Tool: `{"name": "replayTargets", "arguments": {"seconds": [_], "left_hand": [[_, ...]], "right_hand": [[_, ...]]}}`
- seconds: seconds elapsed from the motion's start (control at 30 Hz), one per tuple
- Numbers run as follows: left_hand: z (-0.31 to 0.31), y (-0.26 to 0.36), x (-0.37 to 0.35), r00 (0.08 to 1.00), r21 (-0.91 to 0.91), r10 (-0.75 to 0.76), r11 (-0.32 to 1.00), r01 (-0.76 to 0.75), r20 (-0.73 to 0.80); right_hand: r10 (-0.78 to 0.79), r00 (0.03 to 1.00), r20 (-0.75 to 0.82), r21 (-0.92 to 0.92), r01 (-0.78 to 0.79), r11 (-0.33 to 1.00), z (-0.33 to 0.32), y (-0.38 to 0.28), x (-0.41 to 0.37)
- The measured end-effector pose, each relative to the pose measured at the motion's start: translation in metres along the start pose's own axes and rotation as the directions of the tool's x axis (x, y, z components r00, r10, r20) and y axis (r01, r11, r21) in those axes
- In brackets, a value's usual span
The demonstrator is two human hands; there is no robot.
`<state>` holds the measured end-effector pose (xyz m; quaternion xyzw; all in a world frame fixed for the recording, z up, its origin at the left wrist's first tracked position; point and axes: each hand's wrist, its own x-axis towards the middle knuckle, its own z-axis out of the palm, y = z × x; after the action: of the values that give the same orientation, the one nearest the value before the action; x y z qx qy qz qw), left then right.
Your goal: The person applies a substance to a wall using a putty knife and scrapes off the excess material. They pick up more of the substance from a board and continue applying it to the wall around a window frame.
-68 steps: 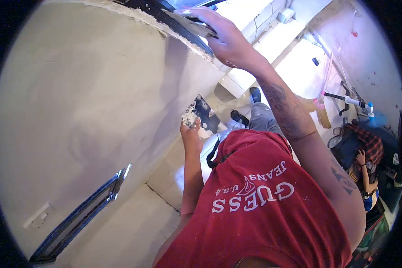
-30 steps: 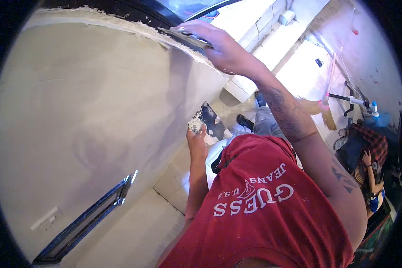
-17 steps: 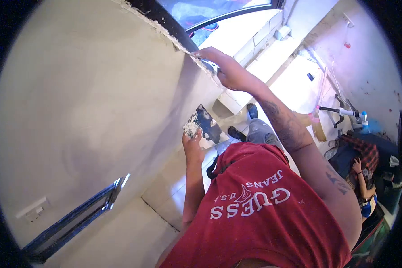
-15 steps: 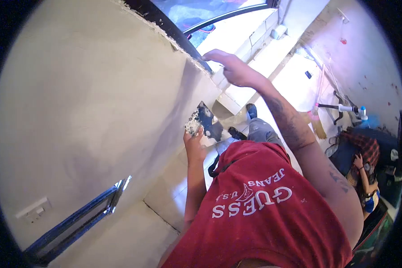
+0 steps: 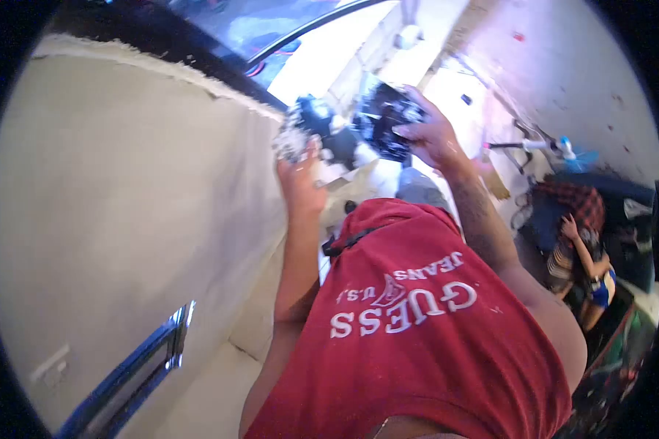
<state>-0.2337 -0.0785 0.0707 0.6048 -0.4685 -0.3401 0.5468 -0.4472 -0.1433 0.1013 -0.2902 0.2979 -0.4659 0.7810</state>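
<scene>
My left hand [image 5: 300, 179] is closed around the lower edge of a dark, flat plate [image 5: 337, 145] with a clump of whitish putty on its left side. My right hand [image 5: 433, 139] grips a second dark, glossy plate [image 5: 388, 121], roughly square and streaked with white, thumb on the near face. Both plates are up in front of my body, side by side, with a narrow gap or slight contact that I cannot make out. To the left is a pale plastered wall [image 5: 146, 190] with a rough top edge along a dark frame [image 5: 161, 51].
A blue-edged frame [image 5: 135, 373] leans low at the left wall, near a faint switch plate [image 5: 51, 366]. At the right, another person [image 5: 589, 252] sits by a dark sofa [image 5: 626, 227]. A stand with a white tube [image 5: 538, 145] is behind.
My right hand has come down from the wall's edge toward the left hand, and its dark plate is now visible face-on. The left plate has risen. The view has shifted.
</scene>
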Motion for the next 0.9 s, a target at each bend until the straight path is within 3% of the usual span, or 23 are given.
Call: {"name": "replayTargets", "arguments": {"seconds": [0.03, 0.07, 0.1, 0.17, 0.2, 0.23, 0.3, 0.4, 0.47, 0.53, 0.63, 0.67, 0.7, 0.73, 0.77, 0.8, 0.83, 0.9], "left_hand": [[-0.002, -0.007, 0.001, 0.923, 0.561, 0.307, 0.733, -0.385, 0.232], [0.012, -0.003, 0.007, 0.975, 0.289, 0.173, 0.934, -0.208, 0.142], [0.032, 0.003, 0.015, 0.995, 0.049, 0.036, 0.998, -0.040, 0.088], [0.075, 0.019, 0.034, 0.975, -0.392, -0.223, 0.897, 0.204, -0.003], [0.100, 0.026, 0.047, 0.942, -0.567, -0.335, 0.780, 0.266, -0.019], [0.119, 0.027, 0.058, 0.901, -0.724, -0.435, 0.625, 0.292, -0.012], [0.146, 0.011, 0.076, 0.922, -0.683, -0.357, 0.638, 0.356, 0.148], [0.193, 0.017, 0.103, 0.820, -0.794, -0.533, 0.398, 0.460, 0.208], [0.205, 0.041, 0.118, 0.817, -0.858, -0.532, 0.291, 0.423, 0.222], [0.210, 0.056, 0.131, 0.837, -0.879, -0.520, 0.305, 0.366, 0.168], [0.199, 0.054, 0.129, 0.895, -0.898, -0.441, 0.366, 0.244, 0.063], [0.194, 0.053, 0.126, 0.901, -0.898, -0.434, 0.386, 0.211, 0.025], [0.193, 0.053, 0.123, 0.908, -0.894, -0.420, 0.409, 0.182, -0.007], [0.188, 0.050, 0.117, 0.886, -0.851, -0.462, 0.482, 0.210, -0.043], [0.183, 0.045, 0.107, 0.876, -0.862, -0.480, 0.460, 0.213, -0.040], [0.176, 0.037, 0.096, 0.870, -0.873, -0.493, 0.437, 0.215, -0.033], [0.168, 0.029, 0.087, 0.867, -0.881, -0.498, 0.420, 0.218, -0.022], [0.154, 0.019, 0.064, 0.824, -0.910, -0.561, 0.378, 0.171, -0.079]], "right_hand": [[0.035, 0.999, -0.004, -0.021, -0.035, 0.999, -0.005, -0.002, 0.000], [0.049, 0.997, 0.061, -0.062, -0.045, 0.997, -0.010, -0.007, 0.003], [0.064, 0.990, 0.128, -0.103, -0.051, 0.993, -0.016, -0.013, 0.006], [-0.073, 0.987, 0.141, -0.515, 0.136, 0.846, -0.026, -0.023, 0.012], [-0.139, 0.981, 0.137, -0.605, 0.194, 0.772, -0.033, -0.029, 0.017], [-0.178, 0.957, 0.229, -0.695, 0.288, 0.659, -0.043, -0.036, 0.026], [-0.231, 0.881, 0.414, -0.790, 0.473, 0.389, -0.076, -0.058, 0.047], [-0.199, 0.877, 0.438, -0.837, 0.478, 0.266, -0.122, -0.085, 0.079], [-0.107, 0.898, 0.426, -0.845, 0.437, 0.308, -0.142, -0.098, 0.091], [0.062, 0.934, 0.351, -0.883, 0.309, 0.353, -0.145, -0.112, 0.102], [0.149, 0.925, 0.350, -0.811, 0.220, 0.542, -0.198, -0.085, 0.143], [0.194, 0.926, 0.325, -0.830, 0.181, 0.527, -0.218, -0.074, 0.164], [0.391, 0.918, 0.069, -0.837, -0.160, 0.524, -0.205, -0.087, 0.178], [0.432, 0.900, 0.051, -0.670, -0.290, 0.683, -0.206, -0.080, 0.194], [0.479, 0.877, 0.042, -0.464, -0.408, 0.787, -0.207, -0.072, 0.208], [0.442, 0.896, 0.045, -0.403, -0.388, 0.829, -0.200, -0.067, 0.219], [0.422, 0.895, 0.145, -0.320, -0.361, 0.876, -0.188, -0.070, 0.230], [0.357, 0.921, 0.160, -0.164, -0.331, 0.929, -0.128, -0.094, 0.233]]}}
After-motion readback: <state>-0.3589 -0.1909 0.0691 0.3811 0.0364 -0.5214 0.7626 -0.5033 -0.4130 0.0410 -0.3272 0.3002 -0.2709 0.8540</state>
